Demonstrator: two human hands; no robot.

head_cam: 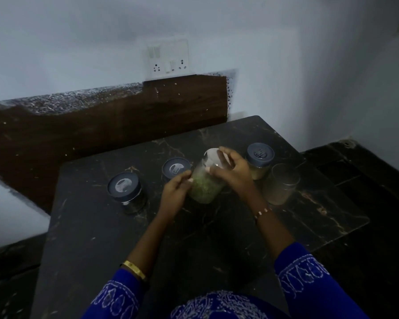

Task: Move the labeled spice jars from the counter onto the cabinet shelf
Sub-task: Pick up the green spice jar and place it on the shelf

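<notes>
Dark marbled surface (217,238), dim light. Far left stands a dark-lidded jar (126,192). Right of it, a second dark-lidded jar (174,169), partly hidden behind the left hand (174,192). Left hand's fingers curl against the side of the green-filled jar (206,180) at centre. Right hand (232,171) grips the same jar near its clear lid, fingers clamped. Further right: a yellow-filled jar (259,161), then a clear glass (281,184) just beside it.
</notes>
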